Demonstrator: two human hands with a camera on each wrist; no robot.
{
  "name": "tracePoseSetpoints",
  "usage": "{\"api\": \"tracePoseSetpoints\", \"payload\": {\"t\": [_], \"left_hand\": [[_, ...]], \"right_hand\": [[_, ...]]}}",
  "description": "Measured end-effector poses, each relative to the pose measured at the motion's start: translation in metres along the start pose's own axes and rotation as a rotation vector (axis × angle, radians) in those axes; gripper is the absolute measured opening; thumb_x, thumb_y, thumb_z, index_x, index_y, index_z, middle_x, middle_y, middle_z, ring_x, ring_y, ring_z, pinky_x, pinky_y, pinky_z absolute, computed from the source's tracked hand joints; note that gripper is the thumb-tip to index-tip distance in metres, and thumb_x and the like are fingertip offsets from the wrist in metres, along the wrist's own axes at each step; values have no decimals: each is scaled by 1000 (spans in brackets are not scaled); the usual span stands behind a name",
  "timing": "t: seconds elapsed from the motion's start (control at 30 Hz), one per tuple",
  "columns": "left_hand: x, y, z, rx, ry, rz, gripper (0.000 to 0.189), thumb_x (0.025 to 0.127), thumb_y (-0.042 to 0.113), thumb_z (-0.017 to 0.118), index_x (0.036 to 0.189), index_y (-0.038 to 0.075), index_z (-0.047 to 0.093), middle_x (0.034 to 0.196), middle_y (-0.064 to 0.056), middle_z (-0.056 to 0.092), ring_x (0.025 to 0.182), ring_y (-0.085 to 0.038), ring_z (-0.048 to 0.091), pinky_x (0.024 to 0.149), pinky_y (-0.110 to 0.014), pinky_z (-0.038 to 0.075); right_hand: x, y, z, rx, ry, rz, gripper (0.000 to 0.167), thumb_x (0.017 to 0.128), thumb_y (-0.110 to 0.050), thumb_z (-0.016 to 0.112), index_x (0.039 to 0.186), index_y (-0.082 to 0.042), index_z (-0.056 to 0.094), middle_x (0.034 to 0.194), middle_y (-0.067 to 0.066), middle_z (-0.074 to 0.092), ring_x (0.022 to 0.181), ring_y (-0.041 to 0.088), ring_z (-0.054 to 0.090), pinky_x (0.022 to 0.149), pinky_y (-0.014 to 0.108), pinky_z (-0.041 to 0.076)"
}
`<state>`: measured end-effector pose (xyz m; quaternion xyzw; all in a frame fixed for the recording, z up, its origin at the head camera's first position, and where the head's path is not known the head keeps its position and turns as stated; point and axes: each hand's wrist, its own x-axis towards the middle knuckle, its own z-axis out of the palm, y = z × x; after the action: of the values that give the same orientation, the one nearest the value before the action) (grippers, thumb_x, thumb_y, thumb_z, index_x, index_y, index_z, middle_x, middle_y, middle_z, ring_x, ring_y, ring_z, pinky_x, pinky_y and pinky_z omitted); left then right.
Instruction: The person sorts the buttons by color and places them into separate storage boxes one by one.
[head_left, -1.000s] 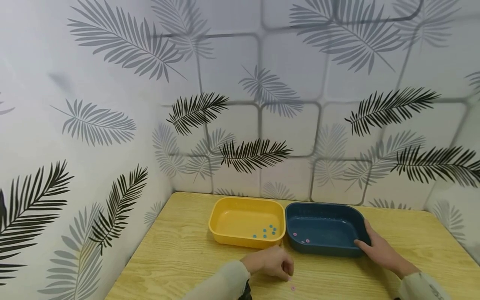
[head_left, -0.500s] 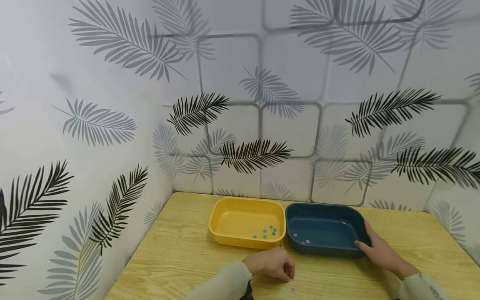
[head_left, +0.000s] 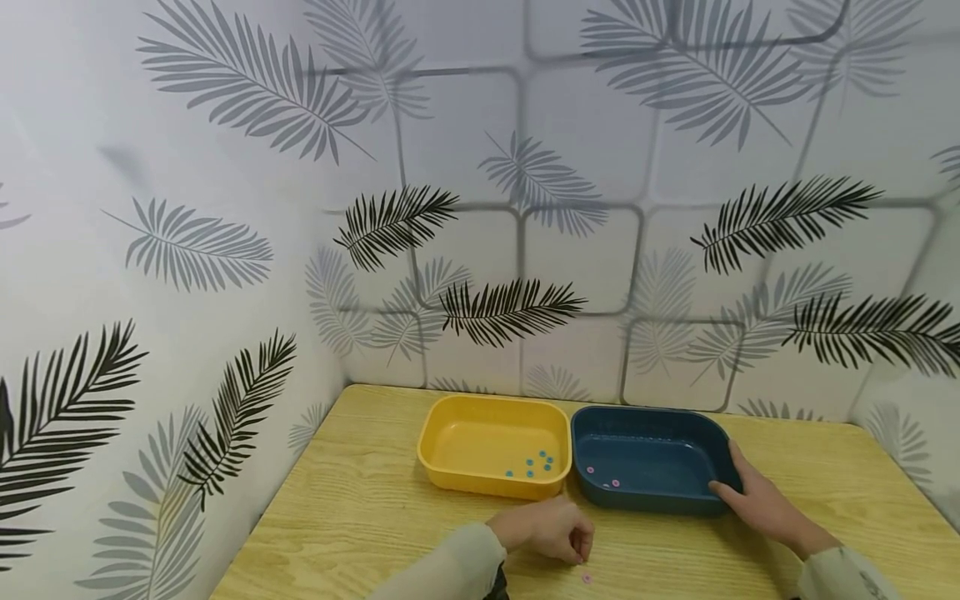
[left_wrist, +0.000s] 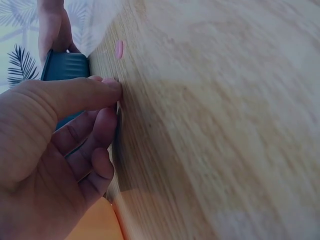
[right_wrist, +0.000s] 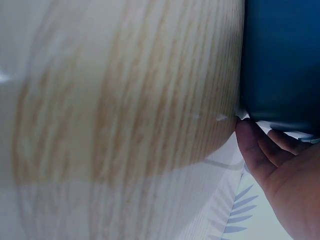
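In the head view my left hand (head_left: 546,531) is low over the wooden table, thumb and forefinger tips together at the surface. They pinch a small pink button, mostly hidden by the fingers. Just beyond the fingertips lies another pink button (head_left: 587,578), also in the left wrist view as a pink disc (left_wrist: 119,49). My right hand (head_left: 765,503) grips the right end of a dark blue tray (head_left: 648,502), thumb over the rim and fingers along its outer side. Inside this tray lie a few pink buttons (head_left: 616,483).
Left of the blue tray, and close against it, stands a yellow tray (head_left: 480,483) with several small blue buttons (head_left: 530,474) in its right part. Both trays sit toward the back of the wooden table (head_left: 360,500), near the leaf-patterned wall (head_left: 585,350).
My left hand has shifted slightly right and toward the table's front. The pink button at its fingertips has become mostly hidden between them. My right hand and both trays stay put.
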<state>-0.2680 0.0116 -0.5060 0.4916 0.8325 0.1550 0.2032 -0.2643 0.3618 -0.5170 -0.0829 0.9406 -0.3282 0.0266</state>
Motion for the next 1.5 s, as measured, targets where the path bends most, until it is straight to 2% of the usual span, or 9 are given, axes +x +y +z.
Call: {"api": "tracePoseSetpoints", "payload": {"t": [0.2,0.27,0.57,0.87,1.07,1.33,1.37,1.5], "left_hand": [[2,-2,4,32,7,30,6,85,9,70,81,12,67,68,14,56,60,6,45,57,-8,39],[2,-4,4,15,13,31,6,86,7,69,81,11,67,68,13,55,60,5,45,56,-9,39],[0,-7,0,-95,39,-42,10,86,5,66,83,15,63,71,13,56,60,2,50,57,-13,43],[-4,-3,-11,-177,74,-40,8,89,7,64,87,15,63,75,13,58,66,1,53,62,-14,45],[-4,3,-19,-166,109,-17,6,90,6,61,92,10,65,77,13,57,69,3,52,64,-13,45],[1,10,-27,-217,164,-5,4,93,11,61,94,11,65,77,13,58,69,3,53,66,-13,46],[2,11,-29,-222,175,0,4,93,11,61,93,11,65,77,13,59,69,3,54,72,-13,46],[6,16,-35,-228,218,12,4,93,14,61,92,13,65,77,13,61,70,4,55,74,-13,46]], "right_hand": [[0,-1,0,3,-4,5,93,96,-38,53,143,13,-9,142,45,5,126,61,15,97,69,21],[0,-1,0,3,-5,6,93,96,-37,53,143,13,-9,142,45,5,126,61,14,97,69,21],[0,-2,-1,-8,-7,7,93,97,-38,52,143,14,-9,141,46,6,125,61,16,96,68,23],[0,-1,-1,-8,-12,8,92,97,-38,52,143,14,-10,141,46,5,125,61,16,96,68,23],[0,0,0,-3,-10,7,92,97,-37,52,143,14,-9,141,46,5,126,61,16,96,68,23],[0,0,0,-4,-11,10,92,97,-38,52,143,13,-9,141,46,5,126,61,16,97,68,23],[0,0,0,-4,-10,9,92,97,-38,52,143,13,-9,141,46,5,125,61,16,96,68,23],[0,1,0,-2,-7,4,92,97,-38,51,143,13,-10,141,46,5,125,61,16,96,68,23]]}}
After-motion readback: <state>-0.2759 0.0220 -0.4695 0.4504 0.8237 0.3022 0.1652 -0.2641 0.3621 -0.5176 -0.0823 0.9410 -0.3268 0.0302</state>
